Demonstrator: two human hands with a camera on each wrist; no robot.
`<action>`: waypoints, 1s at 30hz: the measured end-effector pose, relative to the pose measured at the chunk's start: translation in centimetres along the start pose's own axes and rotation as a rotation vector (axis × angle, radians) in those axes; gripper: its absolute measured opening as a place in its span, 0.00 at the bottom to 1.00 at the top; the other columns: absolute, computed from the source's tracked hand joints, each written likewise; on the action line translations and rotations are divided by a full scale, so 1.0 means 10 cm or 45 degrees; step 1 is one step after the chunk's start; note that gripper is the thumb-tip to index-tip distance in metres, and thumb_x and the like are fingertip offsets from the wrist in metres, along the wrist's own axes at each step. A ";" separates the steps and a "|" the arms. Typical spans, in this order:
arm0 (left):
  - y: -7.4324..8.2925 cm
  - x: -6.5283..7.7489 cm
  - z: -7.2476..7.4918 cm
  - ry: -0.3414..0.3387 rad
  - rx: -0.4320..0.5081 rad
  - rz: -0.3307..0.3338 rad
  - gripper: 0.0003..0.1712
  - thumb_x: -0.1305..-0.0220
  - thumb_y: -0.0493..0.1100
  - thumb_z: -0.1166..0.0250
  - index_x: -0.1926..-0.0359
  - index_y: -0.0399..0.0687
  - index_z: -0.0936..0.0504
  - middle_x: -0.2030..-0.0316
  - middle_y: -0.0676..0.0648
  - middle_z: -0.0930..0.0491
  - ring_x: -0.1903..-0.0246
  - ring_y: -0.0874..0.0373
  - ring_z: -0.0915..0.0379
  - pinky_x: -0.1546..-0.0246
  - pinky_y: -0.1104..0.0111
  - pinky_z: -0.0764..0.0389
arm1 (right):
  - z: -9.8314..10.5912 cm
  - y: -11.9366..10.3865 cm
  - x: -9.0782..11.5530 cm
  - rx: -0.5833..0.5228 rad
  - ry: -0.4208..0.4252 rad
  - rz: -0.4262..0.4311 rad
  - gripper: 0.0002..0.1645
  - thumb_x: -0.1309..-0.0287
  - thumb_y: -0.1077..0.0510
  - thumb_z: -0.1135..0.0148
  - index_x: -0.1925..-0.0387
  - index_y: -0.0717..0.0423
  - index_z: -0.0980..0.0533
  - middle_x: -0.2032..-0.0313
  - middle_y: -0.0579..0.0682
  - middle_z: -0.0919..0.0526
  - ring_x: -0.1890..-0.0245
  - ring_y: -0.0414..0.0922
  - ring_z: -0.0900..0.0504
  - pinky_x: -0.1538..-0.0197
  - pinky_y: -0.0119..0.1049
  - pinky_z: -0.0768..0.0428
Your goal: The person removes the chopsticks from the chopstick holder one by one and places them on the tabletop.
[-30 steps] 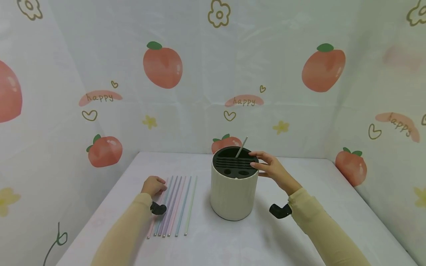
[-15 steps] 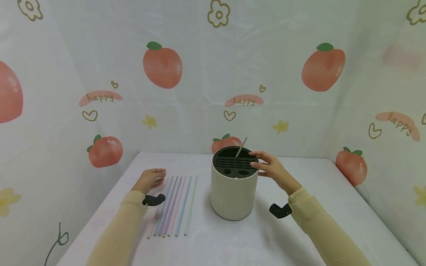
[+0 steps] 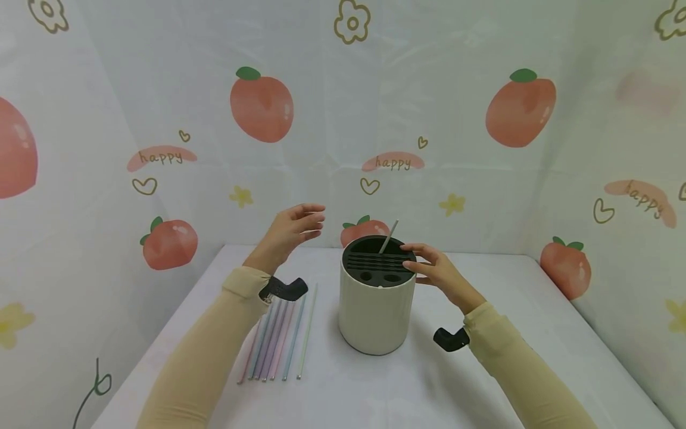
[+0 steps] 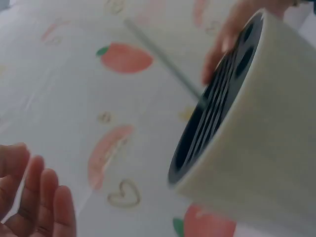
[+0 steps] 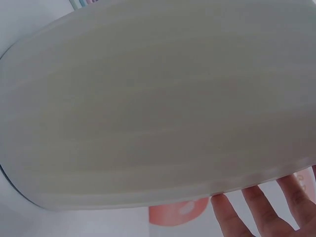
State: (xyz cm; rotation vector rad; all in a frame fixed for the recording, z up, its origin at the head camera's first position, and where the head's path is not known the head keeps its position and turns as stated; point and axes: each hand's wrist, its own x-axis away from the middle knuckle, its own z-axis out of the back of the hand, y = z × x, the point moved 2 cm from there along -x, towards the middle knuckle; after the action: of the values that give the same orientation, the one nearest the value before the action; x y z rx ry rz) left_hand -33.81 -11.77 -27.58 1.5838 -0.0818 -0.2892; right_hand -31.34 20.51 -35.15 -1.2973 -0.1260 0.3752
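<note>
A cream, round utensil holder point(image 3: 376, 319) with a black slotted top point(image 3: 375, 263) stands upright on the table. One thin pale stick point(image 3: 389, 235) leans in its rear compartment, its upper end above the rim. My right hand point(image 3: 442, 274) grips the holder's right rim; in the right wrist view its fingers point(image 5: 264, 212) reach around the wall. Nothing is in my left hand point(image 3: 295, 229), raised to the left of the holder with fingers loosely bent, also seen in the left wrist view. Below it, several thin pastel sticks point(image 3: 306, 333) lie side by side, partly hidden by the left forearm.
The table is covered in white cloth point(image 3: 343, 405). A white curtain point(image 3: 316, 179) printed with peaches, flowers and hearts hangs behind the table and at its sides. A black wrist camera point(image 3: 450, 339) hangs from the right wrist beside the holder.
My left hand has lifted off the row of sticks, empty, and moved up and right toward the holder. My right hand and the holder have stayed put.
</note>
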 end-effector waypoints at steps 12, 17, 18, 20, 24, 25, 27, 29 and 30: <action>0.08 -0.14 -0.84 -0.286 -0.161 -0.160 0.18 0.33 0.39 0.39 0.44 0.40 0.24 0.48 0.40 0.23 0.46 0.44 0.26 0.39 0.53 0.26 | -0.01 -0.02 0.00 -0.009 -0.001 0.000 0.31 0.36 0.55 0.40 0.35 0.58 0.35 0.35 0.62 0.34 0.40 0.51 0.28 0.44 0.51 0.22; -0.01 -0.16 -0.98 -0.343 -0.255 -0.142 0.16 0.33 0.39 0.38 0.46 0.40 0.22 0.47 0.38 0.22 0.47 0.47 0.25 0.44 0.61 0.22 | -0.01 -0.02 0.00 -0.007 -0.008 -0.019 0.31 0.35 0.54 0.41 0.34 0.57 0.36 0.33 0.62 0.37 0.35 0.60 0.33 0.41 0.56 0.24; -0.03 -0.17 -1.00 -0.349 -0.278 -0.139 0.16 0.33 0.39 0.38 0.46 0.40 0.22 0.47 0.39 0.21 0.48 0.48 0.25 0.45 0.62 0.21 | -0.01 -0.02 0.00 -0.009 -0.009 -0.022 0.31 0.35 0.54 0.41 0.34 0.57 0.36 0.33 0.62 0.37 0.35 0.60 0.34 0.41 0.56 0.25; -0.07 -0.17 -1.02 -0.355 -0.338 -0.122 0.16 0.33 0.39 0.38 0.46 0.41 0.22 0.48 0.41 0.21 0.50 0.52 0.25 0.46 0.63 0.22 | -0.01 -0.01 0.01 -0.014 -0.008 -0.028 0.31 0.35 0.54 0.41 0.34 0.57 0.36 0.33 0.62 0.37 0.34 0.60 0.34 0.40 0.56 0.25; -0.13 -0.18 -1.05 -0.364 -0.412 -0.094 0.17 0.34 0.39 0.37 0.45 0.41 0.22 0.48 0.42 0.20 0.49 0.53 0.25 0.46 0.64 0.23 | -0.01 0.00 0.01 -0.018 -0.006 -0.027 0.31 0.35 0.54 0.41 0.34 0.57 0.36 0.33 0.62 0.37 0.34 0.60 0.34 0.40 0.55 0.24; -0.14 -0.18 -1.05 -0.363 -0.426 -0.086 0.17 0.34 0.39 0.37 0.45 0.42 0.22 0.48 0.43 0.21 0.49 0.53 0.25 0.46 0.65 0.23 | -0.01 0.00 0.01 -0.015 -0.005 -0.027 0.31 0.35 0.54 0.41 0.34 0.56 0.36 0.33 0.62 0.37 0.34 0.60 0.34 0.40 0.55 0.24; -0.15 -0.18 -1.06 -0.359 -0.450 -0.085 0.16 0.34 0.39 0.37 0.47 0.42 0.22 0.49 0.43 0.20 0.49 0.53 0.25 0.48 0.65 0.22 | -0.02 -0.01 0.01 -0.013 -0.006 -0.028 0.31 0.35 0.53 0.41 0.33 0.56 0.36 0.33 0.63 0.38 0.34 0.61 0.35 0.40 0.55 0.25; -0.16 -0.18 -1.08 -0.356 -0.474 -0.092 0.14 0.34 0.39 0.37 0.48 0.42 0.21 0.51 0.43 0.20 0.50 0.53 0.25 0.49 0.66 0.22 | -0.02 -0.01 0.01 -0.011 -0.003 -0.035 0.31 0.35 0.53 0.41 0.33 0.56 0.36 0.32 0.63 0.39 0.33 0.62 0.36 0.40 0.56 0.25; -0.15 -0.18 -1.08 -0.352 -0.484 -0.097 0.13 0.34 0.39 0.37 0.49 0.42 0.21 0.52 0.44 0.20 0.51 0.53 0.25 0.50 0.67 0.22 | -0.02 -0.01 0.01 -0.012 -0.003 -0.036 0.32 0.35 0.54 0.41 0.33 0.56 0.36 0.32 0.63 0.39 0.33 0.62 0.36 0.40 0.57 0.26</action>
State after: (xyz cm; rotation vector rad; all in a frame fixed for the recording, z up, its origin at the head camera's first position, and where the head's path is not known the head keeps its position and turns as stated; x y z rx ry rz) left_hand -33.20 -0.79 -28.80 1.1647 -0.1708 -0.5496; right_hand -31.19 20.37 -35.08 -1.3027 -0.1483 0.3527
